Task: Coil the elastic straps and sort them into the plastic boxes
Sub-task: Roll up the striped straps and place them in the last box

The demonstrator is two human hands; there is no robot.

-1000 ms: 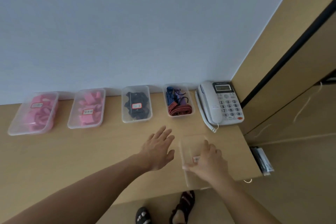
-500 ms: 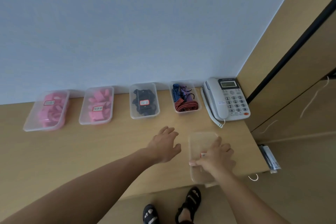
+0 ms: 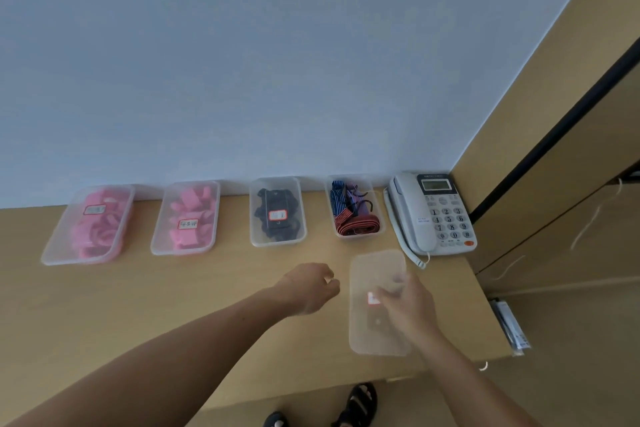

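The right hand [image 3: 407, 305] grips the clear lid [image 3: 374, 340]; the left hand [image 3: 310, 288], at its 9 o'clock, is curled, holding nothing. The open strap box [image 3: 358, 236] stands at the lid's 12 o'clock.

We see a pale wooden desk [image 3: 173, 305] running along a plain light-blue wall [image 3: 242, 62]; at its far right corner sits a white telephone [image 3: 431, 215], its handset [image 3: 412, 215] resting in the cradle on the left side, a grey display [image 3: 435, 185] above the number keys, and a coiled cord [image 3: 414, 256] trailing off the front; to the right we find a tall wooden panel [image 3: 554, 80] crossed by a black strip [image 3: 554, 125]; thin pale strings [image 3: 595, 215] hang against the panel; a flat clear packet [image 3: 510, 329] hangs beside the desk's right edge; below the desk's front edge we make out black sandals [image 3: 360, 406] on the floor.
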